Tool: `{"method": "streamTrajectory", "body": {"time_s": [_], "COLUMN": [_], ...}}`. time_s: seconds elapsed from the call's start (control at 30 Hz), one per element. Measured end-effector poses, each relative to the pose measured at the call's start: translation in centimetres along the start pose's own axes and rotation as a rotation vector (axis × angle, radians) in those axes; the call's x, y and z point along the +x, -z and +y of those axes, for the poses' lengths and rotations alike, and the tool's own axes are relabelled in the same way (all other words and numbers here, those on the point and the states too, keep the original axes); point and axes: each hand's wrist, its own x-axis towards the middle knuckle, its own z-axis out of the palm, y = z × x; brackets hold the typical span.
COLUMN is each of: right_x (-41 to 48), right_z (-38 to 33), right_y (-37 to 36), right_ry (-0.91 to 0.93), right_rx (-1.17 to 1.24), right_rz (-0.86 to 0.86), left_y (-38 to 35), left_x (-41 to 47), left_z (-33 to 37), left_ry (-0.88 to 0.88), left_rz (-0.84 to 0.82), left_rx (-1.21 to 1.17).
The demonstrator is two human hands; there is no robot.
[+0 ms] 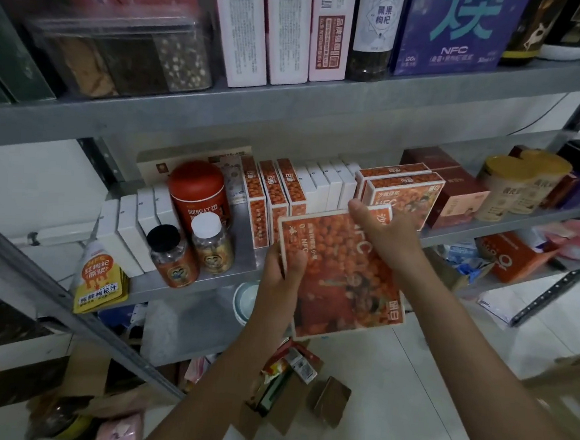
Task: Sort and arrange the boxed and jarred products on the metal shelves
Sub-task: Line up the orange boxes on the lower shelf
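I hold a flat orange box (pixel 343 278) printed with berries in front of the middle metal shelf (pixel 181 284). My left hand (pixel 283 271) grips its left edge. My right hand (pixel 383 233) holds its top right corner, thumb up on the front. Behind it, two matching orange boxes (pixel 403 193) lie stacked on the shelf. Three more (pixel 273 198) stand on edge to the left, beside a row of white boxes (pixel 328 188). A red tin (pixel 198 192) and two small jars (pixel 193 251) stand at the shelf's front left.
White boxes (pixel 126 229) and a yellow pouch (pixel 100 282) sit at the shelf's left end. Maroon boxes (pixel 455 190) and tan canisters (pixel 514 187) fill the right. The upper shelf (pixel 289 106) carries tall boxes and a bottle. Cardboard and packets litter the floor (pixel 287 384).
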Motion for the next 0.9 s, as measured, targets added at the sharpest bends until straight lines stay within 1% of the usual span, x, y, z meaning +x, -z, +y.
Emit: {"method": "streamTrajectory", "body": {"time_s": [0.03, 0.07, 0.13, 0.17, 0.23, 0.3, 0.33, 0.37, 0.47, 0.5, 0.6, 0.67, 0.7, 0.73, 0.83, 0.87, 0.9], "right_x": [-0.1, -0.2, -0.6, -1.0, -2.1, -3.2, -3.7, -4.0, -4.5, -4.5, -4.4, -4.2, -4.2, -4.2, -3.5, -3.1, -2.7], "right_z": [-0.1, -0.2, -0.7, -0.8, -1.1, -1.2, -1.2, -1.2, -1.2, -1.2, -1.0, -0.8, -0.8, -0.9, -0.7, -0.5, -0.3], "right_y": [-0.1, -0.1, 0.3, 0.7, 1.2, 1.0, 0.5, -0.2, -2.4, -2.9, -3.8, -4.1, -4.4, -4.7, -5.8, -6.2, -6.6], "right_ry": [-0.011, -0.016, -0.038, -0.035, -0.009, 0.021, 0.038, 0.068, 0.218, 0.257, 0.282, 0.302, 0.324, 0.349, 0.414, 0.427, 0.433], "right_rx": [-0.030, -0.042, 0.012, 0.035, 0.095, 0.196, 0.233, 0.250, 0.203, 0.197, 0.253, 0.272, 0.269, 0.260, 0.195, 0.176, 0.160], "right_rz": [-0.061, -0.126, -0.264, -0.330, -0.485, -0.626, -0.635, -0.588, -0.315, -0.272, -0.278, -0.282, -0.283, -0.283, -0.244, -0.229, -0.226], "left_y": [0.1, 0.3, 0.9, 1.3, 2.3, 3.0, 3.3, 3.4, 3.3, 3.3, 4.3, 5.2, 5.7, 6.3, 8.9, 9.8, 10.7], "left_x": [0.2, 0.5, 1.1, 1.4, 1.8, 2.3, 2.5, 2.7, 2.8, 2.9, 3.1, 3.3, 3.4, 3.5, 4.7, 5.2, 5.7], "left_z": [0.1, 0.2, 0.7, 0.8, 1.1, 1.3, 1.3, 1.4, 1.5, 1.5, 1.6, 1.8, 1.9, 1.8, 0.4, -0.1, -0.6], "left_ry": [0.023, 0.081, 0.288, 0.386, 0.498, 0.539, 0.545, 0.550, 0.543, 0.539, 0.490, 0.386, 0.295, 0.178, -0.155, -0.234, -0.302], "left_rz": [0.035, 0.071, 0.133, 0.140, 0.121, 0.123, 0.120, 0.114, 0.095, 0.099, 0.136, 0.150, 0.179, 0.231, 0.451, 0.491, 0.493], "left_rx": [-0.080, -0.211, -0.508, -0.604, -0.727, -0.787, -0.798, -0.801, -0.792, -0.791, -0.786, -0.686, -0.565, -0.371, 0.353, 0.563, 0.760]}}
